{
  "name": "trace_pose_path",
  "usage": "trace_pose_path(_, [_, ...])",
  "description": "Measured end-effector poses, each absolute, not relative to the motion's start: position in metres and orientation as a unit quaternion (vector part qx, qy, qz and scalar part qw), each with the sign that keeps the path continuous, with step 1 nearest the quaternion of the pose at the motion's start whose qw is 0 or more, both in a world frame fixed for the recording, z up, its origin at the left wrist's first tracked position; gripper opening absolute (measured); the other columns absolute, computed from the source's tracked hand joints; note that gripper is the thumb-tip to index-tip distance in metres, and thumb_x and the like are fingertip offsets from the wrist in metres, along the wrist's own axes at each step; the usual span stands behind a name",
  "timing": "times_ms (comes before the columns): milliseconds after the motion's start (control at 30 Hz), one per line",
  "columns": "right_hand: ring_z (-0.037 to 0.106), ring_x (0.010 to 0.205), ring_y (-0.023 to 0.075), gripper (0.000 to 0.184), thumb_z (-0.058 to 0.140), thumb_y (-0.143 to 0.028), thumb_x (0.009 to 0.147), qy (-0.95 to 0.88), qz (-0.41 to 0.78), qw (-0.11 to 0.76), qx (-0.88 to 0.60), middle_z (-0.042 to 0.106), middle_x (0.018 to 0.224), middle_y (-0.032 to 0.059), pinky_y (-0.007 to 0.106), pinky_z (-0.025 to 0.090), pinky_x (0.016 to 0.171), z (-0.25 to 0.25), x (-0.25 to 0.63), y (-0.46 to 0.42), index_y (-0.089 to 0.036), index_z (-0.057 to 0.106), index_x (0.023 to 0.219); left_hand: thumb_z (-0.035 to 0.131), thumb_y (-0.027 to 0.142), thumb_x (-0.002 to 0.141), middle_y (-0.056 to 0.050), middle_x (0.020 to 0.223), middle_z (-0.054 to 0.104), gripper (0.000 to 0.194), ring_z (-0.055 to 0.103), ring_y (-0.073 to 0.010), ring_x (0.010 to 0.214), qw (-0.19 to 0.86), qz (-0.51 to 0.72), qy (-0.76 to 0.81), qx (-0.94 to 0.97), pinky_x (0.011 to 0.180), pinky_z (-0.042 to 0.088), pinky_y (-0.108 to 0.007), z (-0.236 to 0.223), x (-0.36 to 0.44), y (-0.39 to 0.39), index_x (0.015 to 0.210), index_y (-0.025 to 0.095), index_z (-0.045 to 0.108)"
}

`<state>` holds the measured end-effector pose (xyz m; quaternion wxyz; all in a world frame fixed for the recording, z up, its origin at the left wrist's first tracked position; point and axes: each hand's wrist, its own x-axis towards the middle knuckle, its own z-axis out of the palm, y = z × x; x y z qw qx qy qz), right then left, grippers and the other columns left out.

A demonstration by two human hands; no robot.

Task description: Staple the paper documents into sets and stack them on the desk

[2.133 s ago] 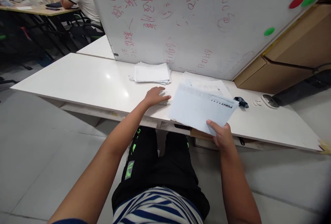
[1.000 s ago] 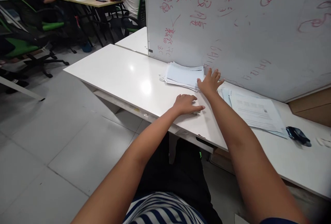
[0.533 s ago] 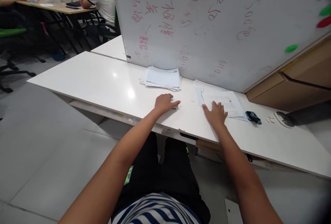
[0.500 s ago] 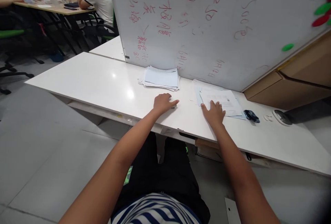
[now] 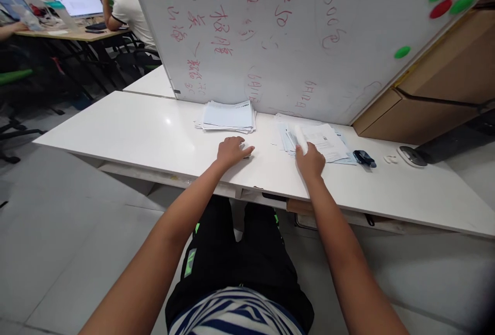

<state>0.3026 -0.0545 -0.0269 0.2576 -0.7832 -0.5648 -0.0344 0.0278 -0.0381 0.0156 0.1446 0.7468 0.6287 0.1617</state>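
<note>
My right hand (image 5: 311,163) pinches the near left edge of a white sheet of paper (image 5: 300,140) between thumb and fingers, and that edge curls upward. The sheet is on a loose, fanned pile of white and pale blue papers (image 5: 335,145) by the whiteboard. My left hand (image 5: 230,152) rests on the table with its thumb and fingers apart. Beneath it lies a small, thin object (image 5: 246,156), mostly hidden, whose kind I cannot make out. Just beyond that hand sits a stack of papers (image 5: 227,116), a pale blue sheet with dark print on top.
A whiteboard (image 5: 247,36) with red writing stands upright along the far side of the white table (image 5: 127,129). To the right are a dark strapped object (image 5: 364,158), small white pieces (image 5: 390,159), a computer mouse (image 5: 412,156) and cardboard boxes (image 5: 429,82). A person (image 5: 131,13) sits at another desk.
My right hand laid a pale blue sheet on the left stack, returned to the right pile, and now lifts the edge of another sheet. My left hand has stayed in place.
</note>
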Motion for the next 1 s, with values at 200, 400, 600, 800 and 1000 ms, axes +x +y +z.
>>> trace_pose_path(200, [0.063,0.084,0.0293,0.047,0.038,-0.044,0.092,-0.521,-0.01,0.281,-0.806,0.069,0.092,0.0166,0.037,0.042,0.074,-0.021,0.304,-0.059,-0.013,0.06,0.119,0.045,0.066,0.08,-0.005,0.13,0.058,0.06,0.047,-0.0281,0.121,0.153,0.152,0.604,0.768,0.093,0.04,-0.035,0.019,0.025,-0.039,0.122,0.025,0.055])
trace_pose_path(400, [0.063,0.083,0.0294,0.04,0.041,-0.038,0.091,-0.483,-0.012,0.312,-0.818,0.069,0.091,0.0154,0.037,0.043,0.071,-0.021,0.307,-0.059,-0.016,0.063,0.116,0.045,0.068,0.079,-0.005,0.129,0.059,0.061,0.051,-0.028,0.119,0.175,0.153,0.604,0.762,0.09,0.042,-0.035,0.02,0.024,-0.039,0.122,0.025,0.055])
trace_pose_path(600, [0.062,0.087,0.0299,0.04,0.041,-0.036,0.09,-0.465,0.002,0.347,-0.814,0.069,0.094,0.0156,0.038,0.043,0.076,-0.022,0.308,-0.057,-0.016,0.063,0.116,0.044,0.068,0.079,-0.005,0.129,0.06,0.062,0.053,-0.0276,0.116,0.182,0.16,0.603,0.76,0.089,0.044,-0.035,0.021,0.024,-0.04,0.122,0.025,0.056])
trace_pose_path(800, [0.062,0.087,0.0256,0.037,0.043,-0.037,0.088,-0.439,0.037,0.438,-0.783,0.07,0.095,0.0124,0.035,0.044,0.078,0.002,0.305,-0.072,-0.016,0.065,0.11,0.045,0.067,0.08,-0.004,0.129,0.06,0.059,0.053,-0.0274,0.118,0.176,0.171,0.611,0.753,0.091,0.042,-0.034,0.023,0.023,-0.042,0.119,0.025,0.058])
trace_pose_path(1000, [0.062,0.086,0.0192,0.041,0.051,-0.052,0.083,-0.379,0.125,0.67,-0.626,0.068,0.093,0.0062,0.029,0.05,0.074,0.033,0.288,-0.121,-0.017,0.064,0.099,0.044,0.067,0.081,-0.004,0.127,0.062,0.057,0.055,-0.0269,0.114,0.188,0.178,0.629,0.733,0.087,0.043,-0.032,0.024,0.024,-0.042,0.117,0.025,0.058])
